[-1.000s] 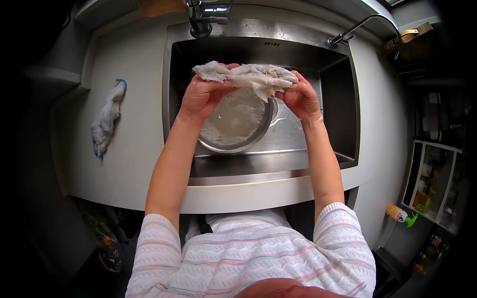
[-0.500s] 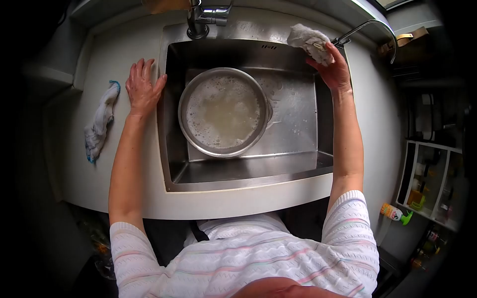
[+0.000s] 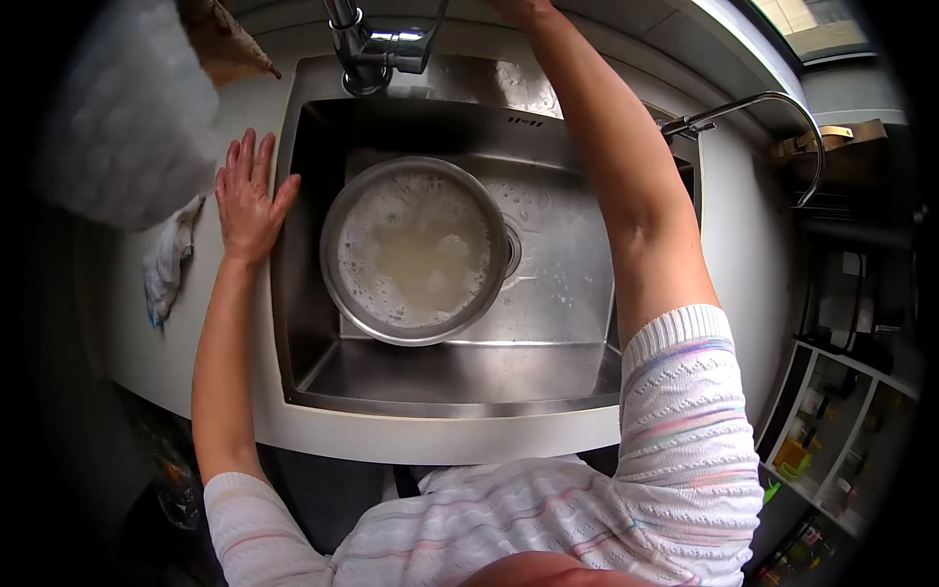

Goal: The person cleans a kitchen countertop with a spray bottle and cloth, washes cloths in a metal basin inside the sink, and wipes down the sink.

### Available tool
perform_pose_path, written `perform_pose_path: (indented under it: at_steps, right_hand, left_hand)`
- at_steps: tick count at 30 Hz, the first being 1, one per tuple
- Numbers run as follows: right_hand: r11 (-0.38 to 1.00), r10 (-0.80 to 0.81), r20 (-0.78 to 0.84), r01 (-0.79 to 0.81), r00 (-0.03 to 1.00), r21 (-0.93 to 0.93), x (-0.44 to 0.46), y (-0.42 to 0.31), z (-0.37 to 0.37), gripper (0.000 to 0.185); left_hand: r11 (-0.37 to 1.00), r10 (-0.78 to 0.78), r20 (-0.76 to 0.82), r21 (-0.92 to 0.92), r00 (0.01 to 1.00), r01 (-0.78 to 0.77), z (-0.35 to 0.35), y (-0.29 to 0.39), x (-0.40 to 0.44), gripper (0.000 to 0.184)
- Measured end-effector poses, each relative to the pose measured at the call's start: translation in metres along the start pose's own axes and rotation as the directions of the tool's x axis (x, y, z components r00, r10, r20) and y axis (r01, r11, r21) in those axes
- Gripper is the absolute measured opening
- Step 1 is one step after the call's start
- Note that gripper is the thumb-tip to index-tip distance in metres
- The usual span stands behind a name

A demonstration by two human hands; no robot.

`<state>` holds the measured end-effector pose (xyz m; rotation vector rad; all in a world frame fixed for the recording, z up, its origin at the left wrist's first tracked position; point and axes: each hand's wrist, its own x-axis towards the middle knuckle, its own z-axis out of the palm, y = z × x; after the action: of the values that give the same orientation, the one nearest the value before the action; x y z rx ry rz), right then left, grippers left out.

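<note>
My left hand (image 3: 248, 203) lies flat on the counter beside the sink's left rim, fingers spread and holding nothing. My right arm stretches over the sink to the far edge of view. Only the wrist end of my right hand (image 3: 523, 8) shows at the top; its fingers are out of frame. In the steel sink (image 3: 548, 293) sits a round metal basin (image 3: 337, 284) with cloudy, foamy water. A crumpled grey-white cloth with blue trim (image 3: 168, 269) rests on the counter left of my left hand. The white cloth bundle is not visible.
A chrome faucet (image 3: 367, 59) stands behind the sink, with a thin curved spout (image 3: 773, 101) at right. A large blurred white fluffy thing (image 3: 127, 117) fills the upper left, near a brown object (image 3: 225, 39). Shelves (image 3: 831, 430) stand at lower right.
My right hand, earlier holding a white cloth bundle at the sink's back right, has reached forward and left, mostly out of view. The white fluffy thing has appeared. My left hand stays on the counter.
</note>
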<state>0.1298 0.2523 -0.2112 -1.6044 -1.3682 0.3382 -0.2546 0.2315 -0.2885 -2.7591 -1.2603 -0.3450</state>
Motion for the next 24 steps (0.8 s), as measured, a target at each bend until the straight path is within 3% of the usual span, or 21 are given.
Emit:
perform_pose_path:
  at_steps: [2, 4, 5, 6, 7, 8, 10, 13, 15, 18, 20, 24]
  right_hand:
    - [0.952, -0.153, -0.015, 0.143, 0.988, -0.271, -0.003, 0.009, -0.011, 0.029]
    - [0.926, -0.269, -0.125, 0.221, 0.955, -0.307, -0.017, 0.025, -0.048, 0.030]
    - [0.899, 0.010, -0.119, -0.061, 0.993, -0.433, -0.032, 0.013, -0.082, 0.031]
    - [0.894, -0.011, -0.228, -0.092, 0.974, -0.439, -0.049, 0.020, -0.109, 0.031]
    - [0.876, 0.053, -0.232, -0.157, 0.971, -0.456, -0.060, 0.044, -0.142, 0.028]
    - [0.725, 0.283, -0.284, -0.398, 0.916, -0.562, -0.072, 0.056, -0.174, 0.039]
    - [0.756, 0.261, -0.385, -0.435, 0.885, -0.489, -0.087, 0.107, -0.205, 0.041]
    - [0.598, 0.210, -0.418, -0.454, 0.884, -0.661, -0.083, 0.094, -0.189, 0.039]
    - [0.517, 0.181, -0.157, -0.230, 0.971, -0.824, -0.096, 0.070, -0.173, 0.036]
    - [0.407, 0.092, 0.215, 0.160, 0.972, -0.899, -0.120, 0.050, -0.129, 0.029]
    - [0.681, 0.053, 0.252, 0.149, 0.966, -0.717, -0.108, 0.060, -0.083, 0.033]
    - [0.819, -0.362, 0.106, 0.371, 0.926, -0.438, -0.080, 0.062, 0.028, 0.033]
  left_hand:
    - [1.000, 0.006, -0.004, -0.014, 1.000, -0.006, 0.002, -0.005, -0.001, 0.062]
    - [1.000, 0.017, -0.008, -0.023, 1.000, -0.017, 0.003, -0.003, 0.000, 0.063]
    - [1.000, 0.017, -0.009, -0.021, 1.000, -0.017, 0.003, -0.003, 0.000, 0.063]
    - [1.000, 0.017, -0.012, -0.018, 1.000, -0.017, 0.002, -0.004, 0.000, 0.063]
    - [1.000, 0.009, -0.010, -0.022, 1.000, -0.009, 0.002, -0.004, 0.000, 0.063]
    - [1.000, 0.003, -0.010, -0.026, 1.000, -0.003, 0.001, -0.001, 0.000, 0.063]
    - [1.000, -0.009, -0.001, -0.022, 1.000, 0.009, -0.002, 0.001, 0.001, 0.062]
    - [1.000, -0.010, 0.011, -0.010, 1.000, 0.010, -0.001, 0.001, 0.001, 0.061]
    - [1.000, -0.004, -0.003, 0.002, 1.000, 0.004, 0.004, -0.004, 0.000, 0.061]
    - [1.000, -0.002, -0.029, 0.008, 1.000, 0.002, 0.006, -0.005, -0.001, 0.061]
    - [1.000, -0.006, -0.009, 0.013, 1.000, 0.006, 0.005, -0.004, 0.000, 0.062]
    - [1.000, -0.002, -0.007, -0.021, 1.000, 0.002, 0.006, -0.005, 0.000, 0.062]
